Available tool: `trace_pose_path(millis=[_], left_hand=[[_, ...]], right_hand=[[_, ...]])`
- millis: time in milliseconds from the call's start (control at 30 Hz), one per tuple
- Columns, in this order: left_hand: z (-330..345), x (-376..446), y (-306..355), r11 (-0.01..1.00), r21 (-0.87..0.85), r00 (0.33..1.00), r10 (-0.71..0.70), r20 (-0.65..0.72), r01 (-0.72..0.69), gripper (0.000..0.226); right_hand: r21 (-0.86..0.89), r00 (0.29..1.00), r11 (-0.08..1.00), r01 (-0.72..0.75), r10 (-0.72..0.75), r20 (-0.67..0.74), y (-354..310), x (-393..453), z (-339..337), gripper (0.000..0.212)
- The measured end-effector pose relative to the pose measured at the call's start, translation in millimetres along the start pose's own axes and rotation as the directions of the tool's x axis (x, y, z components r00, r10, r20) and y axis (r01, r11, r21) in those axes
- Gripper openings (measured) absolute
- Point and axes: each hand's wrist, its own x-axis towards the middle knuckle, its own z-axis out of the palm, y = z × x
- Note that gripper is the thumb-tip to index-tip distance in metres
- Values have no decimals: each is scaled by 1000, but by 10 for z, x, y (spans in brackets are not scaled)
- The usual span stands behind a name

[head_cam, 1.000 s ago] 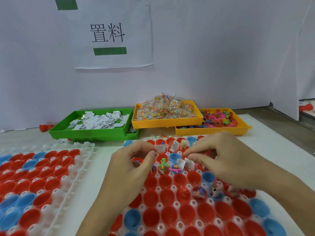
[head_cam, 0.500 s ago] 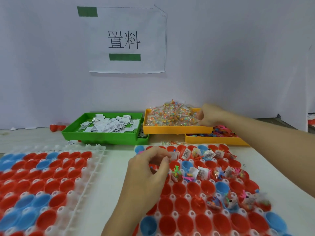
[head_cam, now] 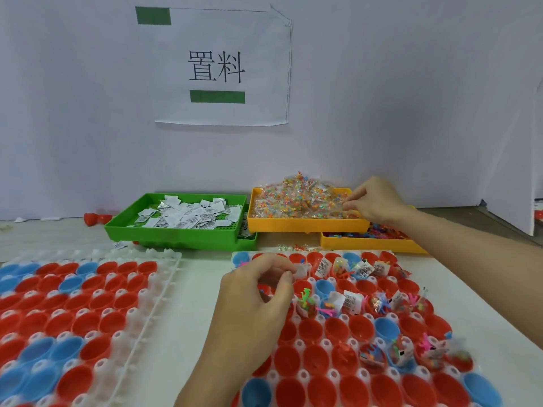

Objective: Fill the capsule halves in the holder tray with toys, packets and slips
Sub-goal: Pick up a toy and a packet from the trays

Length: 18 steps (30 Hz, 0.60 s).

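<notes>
Packets [head_cam: 296, 201] are our next pick: our right hand [head_cam: 373, 201] has left the holder tray [head_cam: 329, 374] and now pinches into the far yellow bin [head_cam: 305, 223], fingers curled on a packet there. Our left hand [head_cam: 258, 298] stays over the tray's far left cups, thumb and finger pinched on something too small to name. Most near capsule halves [head_cam: 311, 330] wait unfilled.

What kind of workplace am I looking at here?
Likely a hand-packing station for capsule toys: sorted bins of slips and packets, grid holder trays of capsule halves, and a printed sign on the wall.
</notes>
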Motion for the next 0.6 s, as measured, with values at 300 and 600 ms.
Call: trace_pose_path(millis=[300,600], left_hand=[[15,-13,2,1000,-21,1000,-23,-6,23,30],[114,-57,151,982,-179,998,-56,4,56,11]], right_hand=[[378,986,925,32,32,-161,-221,-530,-164,10],[640,984,761,103,-172,47,-464,-1748,-323,17]])
